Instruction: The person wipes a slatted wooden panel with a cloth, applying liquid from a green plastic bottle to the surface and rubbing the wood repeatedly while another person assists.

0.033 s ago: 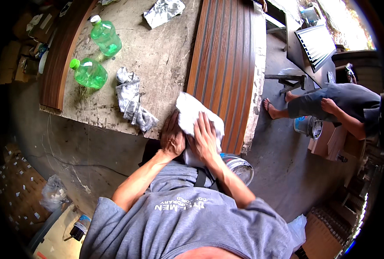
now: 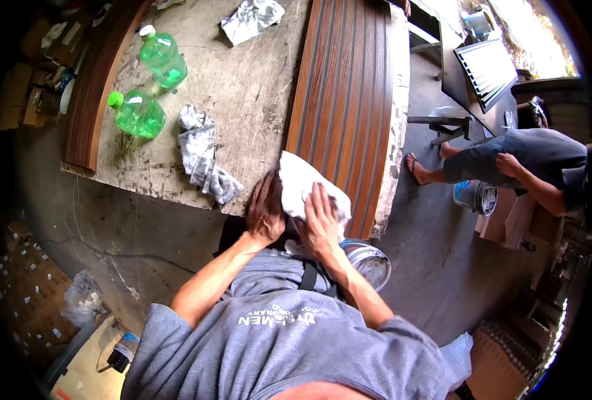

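Note:
A white cloth (image 2: 300,176) lies bunched on the near end of a brown wood-grain panel (image 2: 341,87) with lengthwise grooves. My right hand (image 2: 321,225) presses flat on this cloth, fingers stretched out. Just left of it, my left hand (image 2: 266,215) rests by the table's front edge with its fingers extended, close against the cloth's left side. Whether its fingertips touch the panel's edge I cannot tell. The panel runs away from me along the right side of a worn, stained table (image 2: 242,100).
Left on the table are a crumpled grey-white rag (image 2: 201,150), two green bottles (image 2: 140,115) and another brown panel (image 2: 86,100). A second rag (image 2: 252,19) lies farther back. Below the table's near right corner stands a bucket (image 2: 369,263). Another person (image 2: 502,157) is at the right, beside a stool (image 2: 442,123).
The white cloth and my right hand have slid slightly nearer to me and to the right along the panel. My left hand has stayed almost in place.

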Available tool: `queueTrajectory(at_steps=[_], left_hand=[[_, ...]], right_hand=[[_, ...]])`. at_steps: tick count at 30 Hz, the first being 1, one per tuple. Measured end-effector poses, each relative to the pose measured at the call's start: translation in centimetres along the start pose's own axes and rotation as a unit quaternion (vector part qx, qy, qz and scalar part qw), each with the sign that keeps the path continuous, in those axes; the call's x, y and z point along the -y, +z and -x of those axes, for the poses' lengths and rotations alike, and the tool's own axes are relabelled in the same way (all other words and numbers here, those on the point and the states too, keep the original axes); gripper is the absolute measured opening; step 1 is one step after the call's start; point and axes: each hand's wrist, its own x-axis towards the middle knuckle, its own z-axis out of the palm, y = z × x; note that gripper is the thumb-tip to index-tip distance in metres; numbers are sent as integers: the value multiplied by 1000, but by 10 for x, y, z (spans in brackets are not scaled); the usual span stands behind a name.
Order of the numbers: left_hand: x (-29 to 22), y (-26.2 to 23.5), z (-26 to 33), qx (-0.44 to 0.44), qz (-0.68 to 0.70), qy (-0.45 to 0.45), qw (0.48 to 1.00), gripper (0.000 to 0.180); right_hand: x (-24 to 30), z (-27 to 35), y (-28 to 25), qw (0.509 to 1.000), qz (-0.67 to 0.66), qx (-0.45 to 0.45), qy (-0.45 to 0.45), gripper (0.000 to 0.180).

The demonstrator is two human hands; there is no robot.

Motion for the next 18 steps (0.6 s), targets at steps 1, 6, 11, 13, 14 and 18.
queueTrajectory(at_steps=[1, 6, 11, 13, 14, 18], left_hand=[[0, -1, -1, -6, -5, 26, 1000, 53], [-3, -2, -11, 24, -41, 75, 996, 57], [-9, -1, -10, -12, -50, 63, 997, 54], [-9, 1, -7, -1, -48, 67, 997, 54], [-8, 2, -5, -17, -49, 64, 997, 53], [-5, 11, -2, -41, -41, 47, 997, 50]], right_hand=[[-9, 6, -6, 1000, 24, -3, 9, 65], [-117, -83, -60, 980, 132, -137, 58, 57], [-186, -235, -60, 938, 164, -285, 111, 52], [-161, -241, -44, 957, 101, -235, 134, 55], [-144, -232, -39, 974, 21, -199, 108, 57], [-50, -99, -7, 984, 128, -86, -86, 71]])
